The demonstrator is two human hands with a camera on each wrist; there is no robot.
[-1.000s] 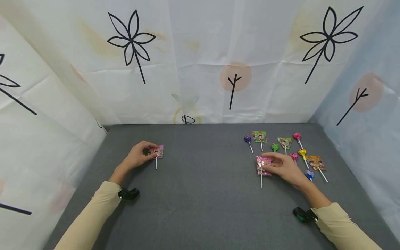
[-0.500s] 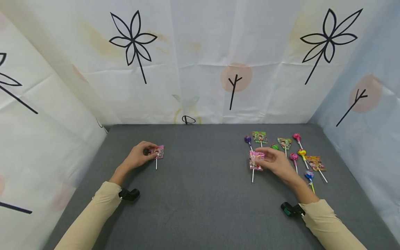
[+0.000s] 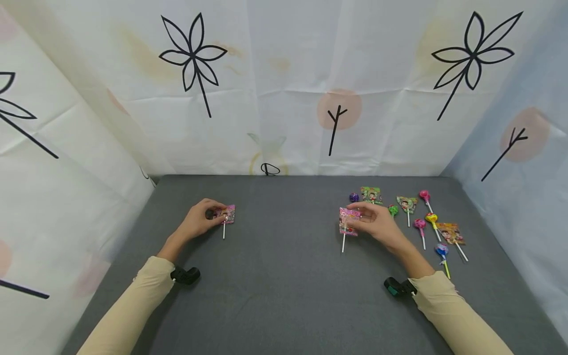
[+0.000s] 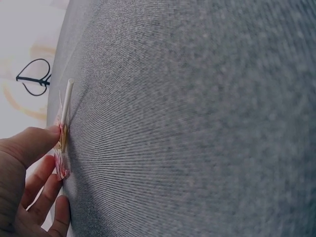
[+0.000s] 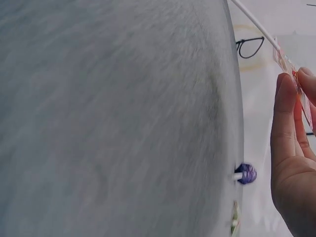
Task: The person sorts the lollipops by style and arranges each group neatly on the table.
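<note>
At the table's left side my left hand pinches a lollipop in a flat pink wrapper, its white stick pointing toward me. In the left wrist view the thumb lies on the wrapper of this lollipop, close to the grey cloth. My right hand holds a second pink-wrapped lollipop between thumb and fingers, left of the other candies. The right wrist view shows the white stick of that lollipop extending up and left from the fingertips, over the cloth.
A loose group of lollipops lies at the right: a purple one, flat green-wrapped ones, pink, yellow, blue, and an orange-wrapped one. Grey cloth covers the table; printed white curtains stand behind and beside it.
My right hand has carried its pink-wrapped lollipop left, away from the group, uncovering the blue and pink lollipops. My left hand stays in place with its lollipop.
</note>
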